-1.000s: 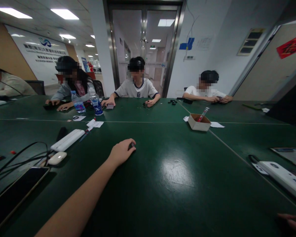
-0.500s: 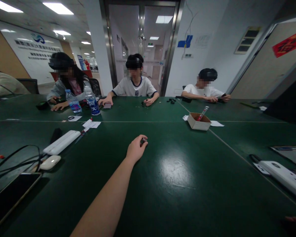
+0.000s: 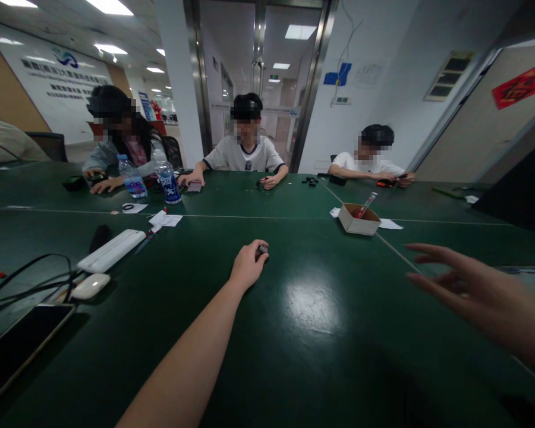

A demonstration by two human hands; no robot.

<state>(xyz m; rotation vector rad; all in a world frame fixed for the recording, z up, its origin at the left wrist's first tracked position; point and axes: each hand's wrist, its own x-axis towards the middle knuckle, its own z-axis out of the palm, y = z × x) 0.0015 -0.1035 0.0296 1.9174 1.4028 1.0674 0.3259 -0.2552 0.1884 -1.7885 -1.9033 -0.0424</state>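
Observation:
On the green table [image 3: 267, 356], my left hand [image 3: 248, 264] rests with its fingers closed round a small dark object with a shiny metallic part [image 3: 262, 250]. The fingers cover much of this object, and its kind cannot be made out. At the right, my right hand [image 3: 468, 285] hangs above the table with fingers stretched forward and apart, slightly blurred, holding nothing visible. Nearest to it on the far side is an open cardboard box [image 3: 360, 224] with a red-marked clear tube [image 3: 366, 205] leaning in it.
To the left lie a phone [image 3: 24, 351], a white earbud case [image 3: 91, 286], a white power bank [image 3: 112, 251] and black cables [image 3: 40, 279]. Two bottles [image 3: 167, 181] stand farther back. Across the table sit several people, one [image 3: 249, 151] directly opposite.
My right hand has risen from the lower right corner into view over the table, fingers spread. My left hand stays nearly in place, and more of the small object shows.

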